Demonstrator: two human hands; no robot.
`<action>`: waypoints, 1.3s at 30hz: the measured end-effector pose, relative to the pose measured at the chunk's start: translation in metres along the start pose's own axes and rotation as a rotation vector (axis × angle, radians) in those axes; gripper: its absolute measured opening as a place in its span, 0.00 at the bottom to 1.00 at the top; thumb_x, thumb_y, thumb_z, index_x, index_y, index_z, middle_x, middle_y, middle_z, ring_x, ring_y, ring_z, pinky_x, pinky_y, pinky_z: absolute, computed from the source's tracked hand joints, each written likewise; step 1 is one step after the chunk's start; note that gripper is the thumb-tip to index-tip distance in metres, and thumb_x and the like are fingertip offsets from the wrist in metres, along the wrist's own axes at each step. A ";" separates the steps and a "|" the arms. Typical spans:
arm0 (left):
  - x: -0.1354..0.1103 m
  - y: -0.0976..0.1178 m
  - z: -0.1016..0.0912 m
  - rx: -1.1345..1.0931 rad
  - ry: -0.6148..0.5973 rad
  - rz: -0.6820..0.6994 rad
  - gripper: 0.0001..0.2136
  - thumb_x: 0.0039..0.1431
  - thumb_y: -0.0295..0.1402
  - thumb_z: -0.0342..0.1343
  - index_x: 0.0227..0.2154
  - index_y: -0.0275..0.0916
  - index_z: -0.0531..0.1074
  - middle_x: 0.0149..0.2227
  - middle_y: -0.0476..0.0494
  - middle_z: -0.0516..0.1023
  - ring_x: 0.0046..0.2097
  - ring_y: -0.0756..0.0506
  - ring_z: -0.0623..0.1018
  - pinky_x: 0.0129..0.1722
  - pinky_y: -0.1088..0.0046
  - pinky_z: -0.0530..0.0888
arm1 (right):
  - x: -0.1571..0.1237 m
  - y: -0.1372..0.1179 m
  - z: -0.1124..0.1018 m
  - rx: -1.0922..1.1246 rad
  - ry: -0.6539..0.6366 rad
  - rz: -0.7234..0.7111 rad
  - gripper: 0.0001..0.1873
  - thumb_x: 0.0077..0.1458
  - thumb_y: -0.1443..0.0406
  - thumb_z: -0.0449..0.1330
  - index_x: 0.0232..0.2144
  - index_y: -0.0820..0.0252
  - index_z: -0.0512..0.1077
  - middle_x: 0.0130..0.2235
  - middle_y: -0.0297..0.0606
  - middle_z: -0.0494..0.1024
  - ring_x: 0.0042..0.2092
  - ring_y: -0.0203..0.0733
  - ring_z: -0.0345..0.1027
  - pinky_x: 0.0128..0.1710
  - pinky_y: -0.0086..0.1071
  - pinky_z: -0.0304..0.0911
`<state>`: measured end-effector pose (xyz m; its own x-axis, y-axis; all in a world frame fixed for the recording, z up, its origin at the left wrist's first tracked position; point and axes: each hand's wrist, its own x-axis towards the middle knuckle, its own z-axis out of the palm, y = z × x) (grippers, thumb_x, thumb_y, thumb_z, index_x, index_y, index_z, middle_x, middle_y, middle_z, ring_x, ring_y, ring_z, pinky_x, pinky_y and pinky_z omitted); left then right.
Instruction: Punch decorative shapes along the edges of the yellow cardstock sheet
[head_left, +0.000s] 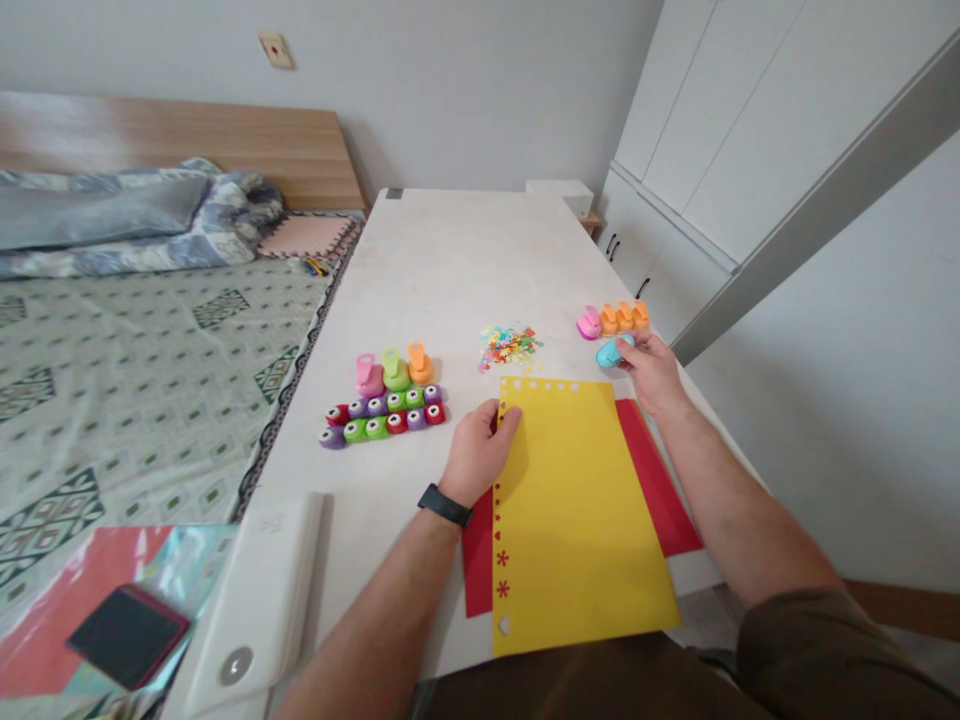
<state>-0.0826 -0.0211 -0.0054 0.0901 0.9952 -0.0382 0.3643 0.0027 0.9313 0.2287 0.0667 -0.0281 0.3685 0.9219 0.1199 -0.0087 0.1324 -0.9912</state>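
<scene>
A yellow sheet of paper (pixel 577 500) lies near me, with shaped holes punched along its left and far edges. My left hand (pixel 480 448) grips its left edge, thumb on top and fingers hidden beneath. Red paper (pixel 660 490) shows under it on both sides. My right hand (pixel 654 370) is closed on a light blue craft punch (pixel 611 352), just beyond the sheet's far right corner. Right behind that stand a pink punch (pixel 589 322) and several orange punches (pixel 624 317) in a row. Colourful paper cut-outs (pixel 510 346) are heaped past the sheet's far edge.
Left of the sheet stand two rows of small punches (pixel 386 415), with three larger punches (pixel 395 370) behind. A long white device (pixel 259 600) lies along the white table's (pixel 450 260) left edge. A bed (pixel 150 370) adjoins there, bearing a dark phone-like object (pixel 127 635). White cabinets (pixel 675 150) stand right.
</scene>
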 end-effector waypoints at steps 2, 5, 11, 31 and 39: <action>0.000 -0.001 0.000 0.010 -0.003 0.003 0.15 0.61 0.46 0.56 0.27 0.40 0.71 0.23 0.51 0.70 0.28 0.48 0.69 0.26 0.74 0.62 | 0.001 0.003 0.000 0.010 0.013 0.004 0.24 0.45 0.51 0.75 0.39 0.54 0.72 0.36 0.33 0.81 0.37 0.42 0.75 0.40 0.40 0.72; 0.000 -0.001 0.000 0.033 -0.011 0.012 0.15 0.62 0.46 0.55 0.28 0.39 0.71 0.23 0.51 0.70 0.28 0.49 0.68 0.27 0.74 0.62 | 0.002 0.006 -0.001 0.001 0.047 0.007 0.24 0.44 0.50 0.75 0.37 0.56 0.73 0.35 0.32 0.80 0.36 0.41 0.75 0.40 0.39 0.73; -0.001 0.001 -0.001 0.052 -0.010 0.019 0.15 0.63 0.46 0.55 0.28 0.39 0.71 0.23 0.51 0.70 0.27 0.49 0.67 0.27 0.74 0.61 | 0.006 0.008 -0.004 -0.035 0.111 0.009 0.26 0.42 0.52 0.76 0.38 0.57 0.74 0.35 0.33 0.81 0.35 0.40 0.75 0.38 0.36 0.73; 0.000 -0.003 0.001 0.067 0.007 0.047 0.15 0.63 0.45 0.54 0.27 0.39 0.71 0.22 0.52 0.67 0.27 0.49 0.65 0.27 0.74 0.59 | 0.035 0.004 -0.004 -0.894 -0.219 -0.287 0.21 0.64 0.51 0.56 0.48 0.57 0.79 0.40 0.42 0.82 0.39 0.48 0.73 0.39 0.39 0.65; 0.000 -0.007 0.003 0.109 0.003 0.084 0.16 0.66 0.45 0.51 0.28 0.39 0.70 0.24 0.52 0.68 0.27 0.50 0.64 0.28 0.73 0.57 | 0.038 0.014 0.004 -0.839 -0.145 -0.230 0.22 0.63 0.49 0.58 0.49 0.56 0.78 0.45 0.44 0.83 0.44 0.51 0.76 0.45 0.44 0.69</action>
<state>-0.0826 -0.0210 -0.0132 0.1222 0.9917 0.0396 0.4537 -0.0913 0.8864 0.2389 0.1045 -0.0370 0.1551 0.9501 0.2707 0.7577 0.0615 -0.6497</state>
